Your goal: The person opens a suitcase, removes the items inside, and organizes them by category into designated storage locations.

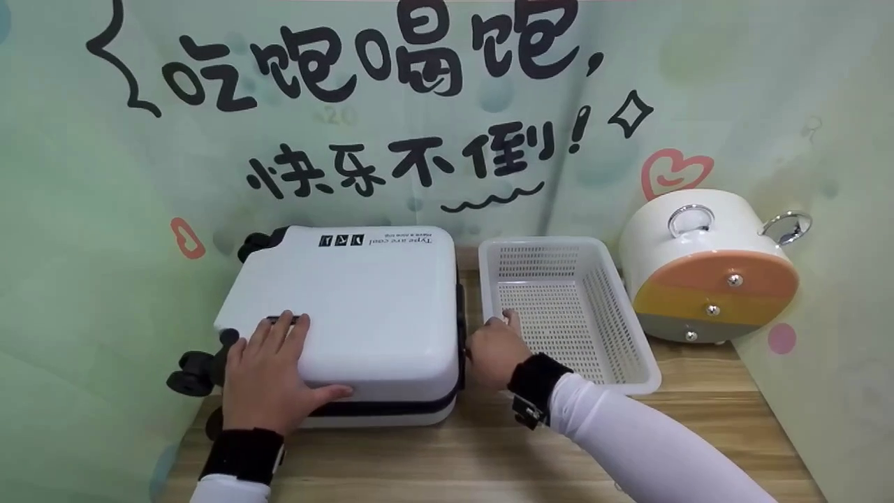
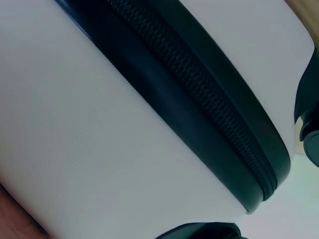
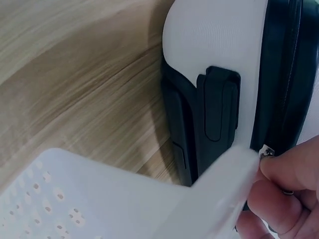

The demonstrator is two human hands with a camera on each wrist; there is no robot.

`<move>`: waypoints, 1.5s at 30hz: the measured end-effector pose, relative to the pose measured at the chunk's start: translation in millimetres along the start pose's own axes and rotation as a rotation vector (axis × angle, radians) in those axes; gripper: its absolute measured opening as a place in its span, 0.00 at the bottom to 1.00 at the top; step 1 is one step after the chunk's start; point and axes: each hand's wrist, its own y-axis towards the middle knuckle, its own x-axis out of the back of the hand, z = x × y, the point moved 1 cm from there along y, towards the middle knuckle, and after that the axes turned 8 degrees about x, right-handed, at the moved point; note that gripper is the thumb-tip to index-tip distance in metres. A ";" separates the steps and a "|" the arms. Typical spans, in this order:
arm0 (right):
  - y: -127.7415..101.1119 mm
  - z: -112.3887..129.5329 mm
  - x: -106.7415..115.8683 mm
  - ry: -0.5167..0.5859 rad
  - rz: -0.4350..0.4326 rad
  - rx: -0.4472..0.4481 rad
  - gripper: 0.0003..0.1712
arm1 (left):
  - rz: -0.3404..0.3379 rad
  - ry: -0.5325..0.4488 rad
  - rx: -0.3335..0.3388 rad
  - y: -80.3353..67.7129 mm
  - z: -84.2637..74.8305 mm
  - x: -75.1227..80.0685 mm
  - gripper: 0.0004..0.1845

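The right hand [image 1: 493,353] has its fingers curled at the right side of the small white suitcase [image 1: 356,314], pinching what looks like the zipper pull, while the left hand [image 1: 269,381] lies flat on the lid with straight fingers, gripping nothing. From the head view the suitcase sits flat on the wooden table [image 1: 447,454], black wheels [image 1: 192,374] sticking out on its left. Just beside it on the right is a white perforated basket [image 1: 632,342], and further right a round white pot thing [image 1: 705,265] lying on its side against the wall.

Left wrist view: pretty much only the suitcase shell [image 2: 99,149] and its black zipper band [image 2: 199,99] running diagonally; the hand itself barely shows.

Right wrist view: the fingers [image 3: 284,184] pinch a small metal zipper pull [image 3: 266,152] right at the black seam, with the basket rim [image 3: 219,184] crossing in front and a black side handle [image 3: 219,109] on the case.
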 end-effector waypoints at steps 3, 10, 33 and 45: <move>-0.5 -1.0 -1.1 -0.015 -0.023 0.007 0.09 | -0.015 -0.002 0.013 -1.2 -3.5 -1.8 0.73; -3.8 -0.4 -1.1 -0.041 -0.014 0.010 0.08 | -0.078 0.008 0.030 -1.2 -8.9 -6.9 0.73; -13.2 -2.7 -1.1 0.154 -0.036 -0.054 0.14 | -0.004 0.020 0.167 -4.6 -37.3 -7.2 0.72; -10.1 -2.2 6.3 0.186 -0.013 -0.105 0.14 | 0.085 -0.006 0.091 -1.5 13.7 15.9 0.65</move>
